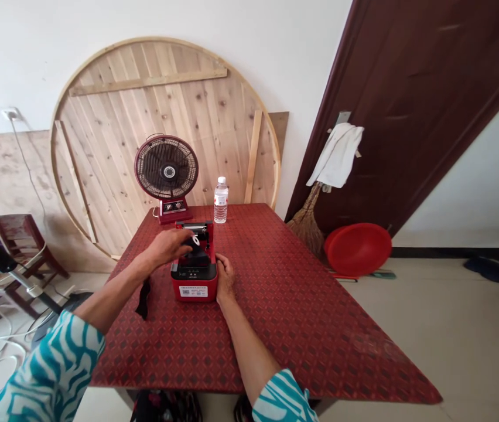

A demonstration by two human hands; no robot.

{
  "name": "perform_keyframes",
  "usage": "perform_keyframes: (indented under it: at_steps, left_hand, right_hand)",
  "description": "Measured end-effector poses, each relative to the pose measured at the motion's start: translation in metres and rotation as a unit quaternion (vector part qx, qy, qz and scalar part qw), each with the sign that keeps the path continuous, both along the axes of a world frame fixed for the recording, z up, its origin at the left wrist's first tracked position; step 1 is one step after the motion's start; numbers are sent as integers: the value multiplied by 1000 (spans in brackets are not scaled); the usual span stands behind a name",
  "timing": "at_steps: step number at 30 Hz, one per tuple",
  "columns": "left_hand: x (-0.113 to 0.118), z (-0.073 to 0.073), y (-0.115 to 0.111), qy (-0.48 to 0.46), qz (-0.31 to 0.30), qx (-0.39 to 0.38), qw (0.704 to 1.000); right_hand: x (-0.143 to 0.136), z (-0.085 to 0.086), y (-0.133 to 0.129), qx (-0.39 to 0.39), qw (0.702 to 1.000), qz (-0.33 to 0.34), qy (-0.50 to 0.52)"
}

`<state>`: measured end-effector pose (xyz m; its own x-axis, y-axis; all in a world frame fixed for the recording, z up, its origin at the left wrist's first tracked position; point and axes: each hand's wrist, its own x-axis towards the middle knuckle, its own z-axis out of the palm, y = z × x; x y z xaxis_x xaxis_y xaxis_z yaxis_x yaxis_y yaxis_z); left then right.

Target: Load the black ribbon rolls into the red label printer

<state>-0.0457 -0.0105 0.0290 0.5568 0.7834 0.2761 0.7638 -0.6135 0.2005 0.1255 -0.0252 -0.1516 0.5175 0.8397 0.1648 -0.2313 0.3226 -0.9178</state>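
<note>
A red and black machine [194,284] with its top raised stands on the red patterned table [293,316]. My left hand [173,246] reaches in from the left over the opened compartment, its fingers closed around a dark roll [195,241] with a white ring at its end. Against the right side of the machine rests my right hand [225,278], its fingers bent along the casing and partly hidden behind it. A black strap [143,299] lies on the table left of the machine.
Behind the machine stand a dark red fan [167,170] and a water bottle [221,201]. A round wooden board [188,117] leans on the wall. Right of the table are a broom [308,225] and a red basin [357,250]; a chair [25,243] is at left.
</note>
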Motion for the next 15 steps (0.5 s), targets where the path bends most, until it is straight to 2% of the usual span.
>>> perform_keyframes:
  at_steps: [3, 5, 7, 11, 13, 15]
  left_hand:
    - [-39, -5, 10, -131, 57, -5, 990]
    - [-61, -19, 22, -177, 98, -37, 979]
    - [-75, -38, 32, -181, 152, -76, 969]
    - [-83, -73, 45, -118, 210, -132, 962]
    - [-83, -82, 47, -114, 208, -139, 961]
    - [-85, -84, 48, -121, 199, -137, 963]
  right_hand:
    - [1, -1, 1, 1, 1000, -1, 6]
    - [2, -2, 2, 3, 1000, 3, 7]
    - [3, -3, 3, 2, 1000, 6, 1]
    - [5, -2, 2, -11, 1000, 8, -14]
    - [5, -1, 1, -15, 1000, 5, -17]
    - [6, -1, 1, -14, 1000, 2, -21]
